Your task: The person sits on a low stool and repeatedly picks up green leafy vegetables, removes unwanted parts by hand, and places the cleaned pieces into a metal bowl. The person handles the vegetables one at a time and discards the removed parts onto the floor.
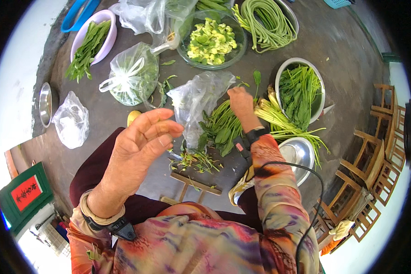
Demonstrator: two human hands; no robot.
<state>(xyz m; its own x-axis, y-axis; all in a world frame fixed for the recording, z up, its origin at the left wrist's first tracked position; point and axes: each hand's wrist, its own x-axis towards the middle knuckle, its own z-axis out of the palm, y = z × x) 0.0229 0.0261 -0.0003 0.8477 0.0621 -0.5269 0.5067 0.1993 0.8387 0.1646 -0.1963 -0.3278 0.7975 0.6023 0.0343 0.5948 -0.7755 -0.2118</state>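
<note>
My left hand is raised above my lap with its fingers loosely curled and the thumb apart from them; nothing shows in it. My right hand is over the stem ends of a bunch of leafy greens on the floor. Its fingertips point away from me, so whether they pinch a stem is hidden. A crumpled clear plastic bag lies just left of that bunch. Trimmed stems and leaf scraps are heaped nearer to me. Behind my left fingers a rounded yellow thing is partly visible.
Pale-stemmed greens lie beside a metal bowl of greens; another metal bowl is nearer. Farther off stand a glass bowl of chopped vegetable, long beans, a tied bag and a lilac basin. Wooden chairs line the right.
</note>
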